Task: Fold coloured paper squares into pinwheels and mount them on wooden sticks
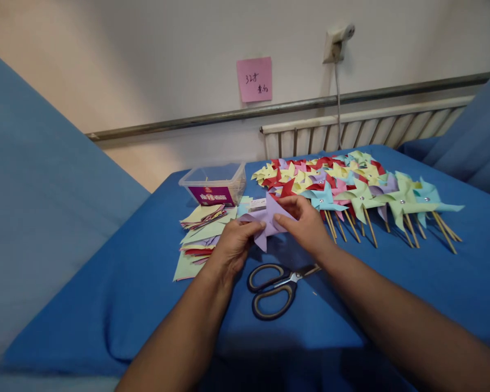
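A purple paper pinwheel (pixel 273 222) is held above the blue-draped surface (pixel 147 305), the left hand (pixel 237 239) and right hand (pixel 308 223) pinching its opposite sides, thumbs toward the viewer. It is likely light, flexible and easily creased, best gripped softly near its folded middle. Just below lie black-handled scissors (pixel 296 276); to the left, stacked coloured paper (pixel 204 215) and a clear plastic tub (pixel 237 188); to the right, many stick-mounted pinwheels (pixel 361 200).
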A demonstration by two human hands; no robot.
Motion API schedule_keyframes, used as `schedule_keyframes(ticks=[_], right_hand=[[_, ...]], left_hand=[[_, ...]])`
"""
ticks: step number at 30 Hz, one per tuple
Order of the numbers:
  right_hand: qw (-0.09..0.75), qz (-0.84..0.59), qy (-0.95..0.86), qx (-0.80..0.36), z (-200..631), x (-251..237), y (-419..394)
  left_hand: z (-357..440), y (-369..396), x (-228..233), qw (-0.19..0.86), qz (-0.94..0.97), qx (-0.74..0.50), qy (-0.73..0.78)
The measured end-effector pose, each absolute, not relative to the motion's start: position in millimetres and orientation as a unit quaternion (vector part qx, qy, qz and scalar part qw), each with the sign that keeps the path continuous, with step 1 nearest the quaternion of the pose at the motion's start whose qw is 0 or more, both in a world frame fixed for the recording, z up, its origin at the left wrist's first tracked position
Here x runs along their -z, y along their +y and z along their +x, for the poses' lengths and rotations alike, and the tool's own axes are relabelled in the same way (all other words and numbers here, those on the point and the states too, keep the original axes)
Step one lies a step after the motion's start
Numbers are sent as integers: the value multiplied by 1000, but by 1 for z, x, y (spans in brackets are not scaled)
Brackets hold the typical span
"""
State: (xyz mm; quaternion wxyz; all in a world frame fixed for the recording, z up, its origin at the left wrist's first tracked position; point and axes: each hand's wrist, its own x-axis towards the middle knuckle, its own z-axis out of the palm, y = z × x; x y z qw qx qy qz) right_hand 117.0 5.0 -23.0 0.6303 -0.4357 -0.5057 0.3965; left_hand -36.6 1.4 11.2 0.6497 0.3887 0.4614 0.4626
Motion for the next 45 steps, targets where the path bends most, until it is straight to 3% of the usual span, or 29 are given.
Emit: schedule_keyframes(ticks=[5,11,14,19,23,40,45], right_hand=[[524,-370,-480,-598,130,12,7],[469,-398,-570,-545,131,17,6],[517,-427,-539,-510,122,23,7],[668,-428,-332,-511,96,33,8],[713,-409,-277,-498,83,37,7],[687,-391,-322,-521,84,33,0],[689,-396,-441,-418,102,31,0]], left_hand=[[-41,0,-13,651,440,-396,474],[-45,4,-10,597,511,-354,507],[-43,4,-8,578,498,-385,519],[-27,0,-4,629,397,-485,461],[-16,-3,-1,654,341,-517,435],[-25,3,4,642,315,-540,444],[-39,7,-11,659,284,-536,444]])
